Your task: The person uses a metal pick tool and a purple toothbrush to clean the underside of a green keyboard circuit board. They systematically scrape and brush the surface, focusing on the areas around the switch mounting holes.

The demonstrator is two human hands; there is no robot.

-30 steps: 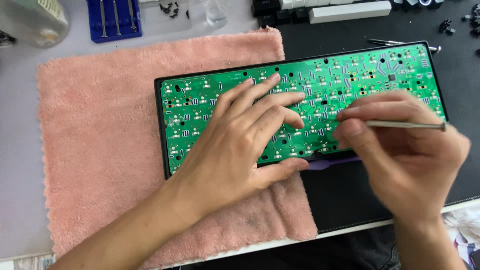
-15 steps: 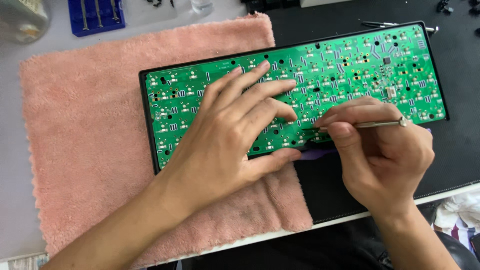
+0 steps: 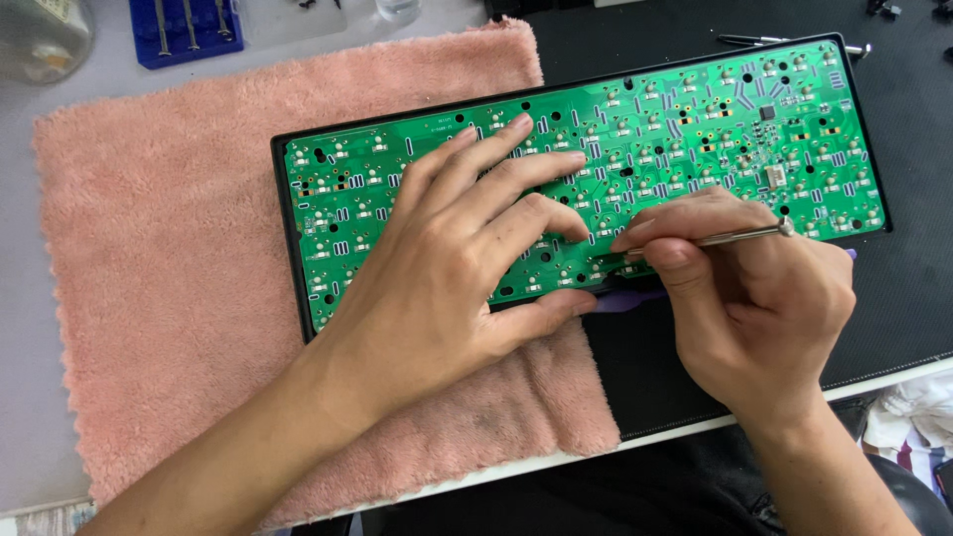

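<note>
Your left hand lies flat, fingers spread, on the green rectangular keyboard circuit board in its black frame, which straddles the fluffy pink towel and the black mat towards the worktop's near edge. Your right hand has its grip pinched on a thin silver metal probe, its tip at the board's near edge. The board looks light, stiff and fragile, so hold it by the frame edges, not the soldered components. A purple plastic pry tool peeks out beneath.
</note>
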